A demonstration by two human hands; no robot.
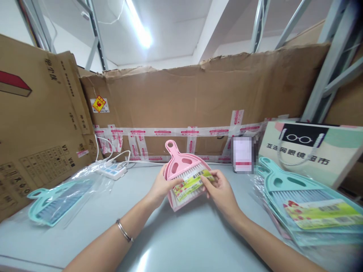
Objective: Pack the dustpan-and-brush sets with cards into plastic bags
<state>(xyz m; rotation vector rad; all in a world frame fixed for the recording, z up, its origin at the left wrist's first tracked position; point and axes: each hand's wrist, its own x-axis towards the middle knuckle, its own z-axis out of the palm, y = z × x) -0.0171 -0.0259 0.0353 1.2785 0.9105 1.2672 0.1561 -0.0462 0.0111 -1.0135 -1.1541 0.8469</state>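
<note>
A pink dustpan and brush set (182, 162) is held up over the table, handle pointing up, with white bristles across its pan. My left hand (162, 187) grips its left edge, the thumb lying over the front. On the bristles rests a green-and-yellow printed label card (189, 186). My right hand (220, 189) pinches the right end of that card between thumb and fingers, close to the pan's right edge. Whether the card is fastened to the set cannot be seen.
A turquoise dustpan set (61, 200) in clear plastic lies left. Several more turquoise sets (300, 189) with labels are piled right, before a paper bag (337, 151). A power strip (113, 170) and a blurred-out upright object (242, 155) stand near the cardboard wall (170, 98).
</note>
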